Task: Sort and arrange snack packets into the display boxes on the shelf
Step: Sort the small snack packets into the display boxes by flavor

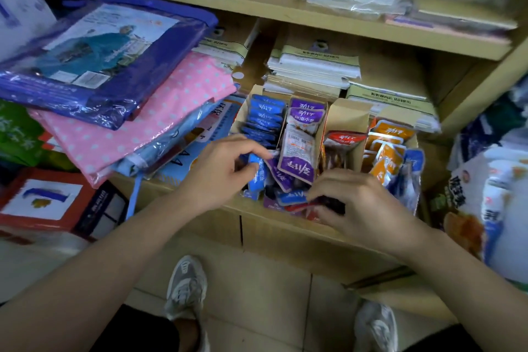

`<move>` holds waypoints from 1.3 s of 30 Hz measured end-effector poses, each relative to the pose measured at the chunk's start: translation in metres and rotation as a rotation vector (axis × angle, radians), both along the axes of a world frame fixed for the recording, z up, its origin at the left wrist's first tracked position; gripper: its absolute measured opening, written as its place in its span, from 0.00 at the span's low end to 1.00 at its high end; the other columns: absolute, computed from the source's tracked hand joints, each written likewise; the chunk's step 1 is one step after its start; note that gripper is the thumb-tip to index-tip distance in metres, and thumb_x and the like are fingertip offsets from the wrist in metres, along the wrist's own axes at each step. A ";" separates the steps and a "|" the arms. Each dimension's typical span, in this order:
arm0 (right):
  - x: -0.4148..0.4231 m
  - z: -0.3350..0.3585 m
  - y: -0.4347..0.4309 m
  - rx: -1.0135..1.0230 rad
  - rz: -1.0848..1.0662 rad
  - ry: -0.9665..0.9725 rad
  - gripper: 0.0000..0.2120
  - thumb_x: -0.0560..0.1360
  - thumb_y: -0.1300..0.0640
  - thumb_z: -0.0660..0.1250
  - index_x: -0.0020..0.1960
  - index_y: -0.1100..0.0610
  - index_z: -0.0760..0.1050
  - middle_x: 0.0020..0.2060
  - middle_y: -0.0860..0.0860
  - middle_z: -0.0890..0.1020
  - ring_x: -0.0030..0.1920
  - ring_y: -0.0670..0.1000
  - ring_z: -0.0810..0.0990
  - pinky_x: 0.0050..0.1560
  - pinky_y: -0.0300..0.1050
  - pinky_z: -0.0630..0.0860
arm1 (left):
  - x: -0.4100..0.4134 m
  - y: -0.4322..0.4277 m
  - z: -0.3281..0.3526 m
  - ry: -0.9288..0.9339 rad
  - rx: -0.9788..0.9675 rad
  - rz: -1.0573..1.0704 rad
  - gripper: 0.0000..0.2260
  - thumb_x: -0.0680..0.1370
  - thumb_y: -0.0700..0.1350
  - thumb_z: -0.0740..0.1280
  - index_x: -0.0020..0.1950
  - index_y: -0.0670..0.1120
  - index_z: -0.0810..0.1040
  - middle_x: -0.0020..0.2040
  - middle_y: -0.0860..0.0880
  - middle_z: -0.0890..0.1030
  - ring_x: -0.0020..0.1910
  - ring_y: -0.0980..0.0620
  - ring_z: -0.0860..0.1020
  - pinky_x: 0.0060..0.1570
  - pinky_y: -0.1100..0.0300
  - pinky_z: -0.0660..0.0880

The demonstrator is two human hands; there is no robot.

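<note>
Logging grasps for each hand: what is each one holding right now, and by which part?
The left hand pinches a blue packet at its top end; the right hand pinches a red packet by one end.

Left hand (225, 168) pinching, right hand (363, 203) fingers curled, forearms extended

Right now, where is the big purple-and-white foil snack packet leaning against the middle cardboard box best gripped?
Pinch the purple-and-white foil snack packet by its purple near band, probably with the thumb on top, coming from the front. That near end lies exposed on the loose pile; its far end leans into the cardboard box.
</note>
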State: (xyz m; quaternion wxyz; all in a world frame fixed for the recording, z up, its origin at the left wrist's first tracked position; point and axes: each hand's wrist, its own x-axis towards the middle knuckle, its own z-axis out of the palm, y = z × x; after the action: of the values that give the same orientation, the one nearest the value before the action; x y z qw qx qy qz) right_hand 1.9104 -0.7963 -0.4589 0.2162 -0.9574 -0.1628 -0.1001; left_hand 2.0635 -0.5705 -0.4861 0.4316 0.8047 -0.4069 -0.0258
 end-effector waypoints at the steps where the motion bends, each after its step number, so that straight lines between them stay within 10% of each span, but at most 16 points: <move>1: -0.001 -0.001 -0.003 0.028 -0.031 -0.027 0.12 0.76 0.48 0.68 0.55 0.53 0.82 0.51 0.46 0.83 0.56 0.39 0.78 0.49 0.40 0.82 | 0.001 0.000 0.000 -0.012 -0.006 0.003 0.13 0.76 0.38 0.70 0.56 0.53 0.84 0.49 0.54 0.79 0.37 0.50 0.78 0.38 0.49 0.75; 7: 0.000 -0.008 -0.010 0.133 -0.206 -0.193 0.12 0.75 0.52 0.69 0.54 0.56 0.85 0.48 0.48 0.87 0.52 0.40 0.82 0.50 0.33 0.81 | -0.011 -0.006 0.011 -0.126 0.093 -0.225 0.15 0.73 0.51 0.71 0.60 0.54 0.84 0.63 0.58 0.78 0.65 0.51 0.73 0.65 0.53 0.69; 15: 0.011 -0.011 -0.008 0.179 -0.275 -0.163 0.12 0.71 0.54 0.77 0.51 0.56 0.80 0.48 0.44 0.79 0.45 0.40 0.80 0.47 0.35 0.81 | -0.019 -0.022 0.005 -0.205 -0.016 0.010 0.10 0.75 0.56 0.69 0.42 0.52 0.85 0.38 0.62 0.81 0.42 0.59 0.79 0.41 0.51 0.78; 23: 0.017 -0.003 -0.006 0.366 -0.355 -0.053 0.06 0.74 0.56 0.74 0.41 0.54 0.78 0.37 0.43 0.81 0.38 0.42 0.82 0.38 0.33 0.78 | -0.009 -0.015 0.012 0.102 -0.049 -0.049 0.07 0.75 0.43 0.75 0.44 0.56 0.85 0.41 0.59 0.85 0.43 0.57 0.83 0.46 0.64 0.78; 29: 0.012 0.019 -0.027 0.870 -0.446 -0.037 0.09 0.75 0.56 0.71 0.44 0.57 0.72 0.43 0.52 0.86 0.46 0.51 0.87 0.40 0.49 0.83 | -0.010 -0.016 0.009 0.033 -0.054 -0.004 0.05 0.75 0.42 0.76 0.43 0.53 0.86 0.39 0.59 0.85 0.42 0.58 0.83 0.45 0.60 0.79; 34: 0.017 0.023 -0.052 1.296 -0.561 -0.197 0.06 0.77 0.63 0.70 0.47 0.61 0.72 0.48 0.59 0.85 0.52 0.55 0.86 0.42 0.44 0.83 | -0.012 -0.020 0.009 -0.064 -0.045 -0.008 0.07 0.73 0.41 0.77 0.46 0.52 0.87 0.41 0.59 0.85 0.44 0.55 0.82 0.47 0.51 0.79; 39: 0.026 0.027 -0.072 1.273 -0.541 -0.473 0.03 0.77 0.62 0.71 0.46 0.57 0.77 0.47 0.58 0.83 0.51 0.58 0.83 0.51 0.49 0.81 | -0.014 -0.021 0.016 -0.059 -0.007 -0.164 0.06 0.71 0.44 0.78 0.45 0.53 0.87 0.39 0.58 0.85 0.42 0.52 0.81 0.45 0.52 0.77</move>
State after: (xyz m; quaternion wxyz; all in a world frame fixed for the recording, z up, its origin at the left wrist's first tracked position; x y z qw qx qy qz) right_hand 1.9367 -0.8685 -0.4324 0.6578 -0.6056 0.1267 -0.4296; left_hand 2.0499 -0.5917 -0.4701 0.4186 0.7677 -0.4839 -0.0358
